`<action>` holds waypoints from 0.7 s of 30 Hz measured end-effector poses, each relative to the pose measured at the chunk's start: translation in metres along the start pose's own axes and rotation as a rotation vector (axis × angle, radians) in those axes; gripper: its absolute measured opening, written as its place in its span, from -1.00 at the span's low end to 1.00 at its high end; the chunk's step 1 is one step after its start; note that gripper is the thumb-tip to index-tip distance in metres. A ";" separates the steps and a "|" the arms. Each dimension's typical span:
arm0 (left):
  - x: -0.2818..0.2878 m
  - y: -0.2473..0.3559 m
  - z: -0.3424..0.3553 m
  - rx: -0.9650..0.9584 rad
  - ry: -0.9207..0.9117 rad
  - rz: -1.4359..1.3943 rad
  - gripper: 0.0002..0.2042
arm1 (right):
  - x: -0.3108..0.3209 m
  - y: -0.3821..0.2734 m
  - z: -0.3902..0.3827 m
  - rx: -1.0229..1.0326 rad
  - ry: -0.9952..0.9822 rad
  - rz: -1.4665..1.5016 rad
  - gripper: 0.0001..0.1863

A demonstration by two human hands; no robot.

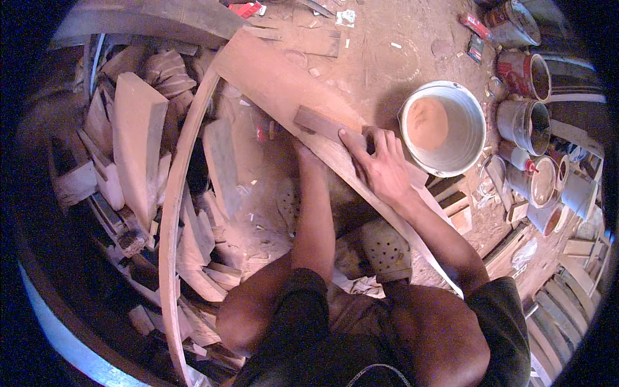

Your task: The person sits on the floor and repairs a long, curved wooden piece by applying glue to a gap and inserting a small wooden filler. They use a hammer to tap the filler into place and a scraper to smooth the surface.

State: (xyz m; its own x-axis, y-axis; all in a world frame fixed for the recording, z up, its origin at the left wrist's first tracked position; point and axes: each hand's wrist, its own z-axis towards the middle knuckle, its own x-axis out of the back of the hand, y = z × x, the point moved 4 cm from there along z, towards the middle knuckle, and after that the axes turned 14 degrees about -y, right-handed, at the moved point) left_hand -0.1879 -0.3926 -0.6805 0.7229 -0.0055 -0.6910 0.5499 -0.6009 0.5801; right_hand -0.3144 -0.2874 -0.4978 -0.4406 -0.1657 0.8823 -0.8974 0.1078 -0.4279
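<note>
A broad wooden board slants from the upper left toward my lap, joined or overlapping at its far end with a long curved wooden strip. My right hand is closed over the near end of a dark brown block, which lies against the board's upper face. Its thumb presses along the block's side, and the other fingers bend over the far edge. Below the board, my left hand meets the near edge; its fingers are hidden underneath. Fine pale dust coats the board's face.
Right of the board stands a white bucket with orange-brown powder in it. Several paint cans and tubs line the right side. Cut wooden pieces are heaped at left, and more curved slats lie at lower right.
</note>
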 end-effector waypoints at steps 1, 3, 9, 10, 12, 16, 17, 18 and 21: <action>-0.002 -0.001 0.000 -0.002 -0.003 0.005 -0.44 | 0.001 0.000 0.001 -0.002 -0.003 0.008 -0.39; -0.002 0.003 -0.003 -0.008 -0.001 0.028 -0.43 | 0.008 -0.008 -0.008 -0.012 -0.030 0.065 -0.34; -0.012 0.005 -0.010 -0.016 0.003 0.089 -0.41 | 0.000 0.006 -0.008 -0.090 0.034 0.022 -0.35; -0.014 0.004 -0.011 -0.014 0.006 0.071 -0.41 | -0.004 0.008 -0.009 -0.088 0.007 0.023 -0.35; -0.012 0.006 -0.004 -0.022 -0.033 -0.113 -0.40 | -0.008 0.008 -0.010 -0.073 -0.010 0.041 -0.34; -0.009 0.004 -0.002 -0.046 -0.047 -0.050 -0.39 | -0.006 0.010 -0.014 -0.052 -0.015 0.065 -0.35; -0.008 0.003 -0.002 -0.041 -0.042 -0.050 -0.39 | -0.004 0.011 -0.013 -0.050 -0.025 0.072 -0.36; -0.006 0.003 -0.003 -0.040 -0.039 -0.048 -0.39 | -0.004 0.010 -0.009 -0.052 -0.024 0.069 -0.36; -0.004 0.002 -0.001 -0.034 -0.035 -0.045 -0.39 | -0.001 0.008 -0.001 -0.065 -0.007 0.065 -0.40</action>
State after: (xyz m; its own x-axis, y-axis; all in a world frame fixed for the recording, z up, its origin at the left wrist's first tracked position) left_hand -0.1888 -0.3934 -0.6764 0.6824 -0.0080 -0.7310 0.5956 -0.5737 0.5622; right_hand -0.3212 -0.2854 -0.5015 -0.4981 -0.1627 0.8517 -0.8636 0.1816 -0.4703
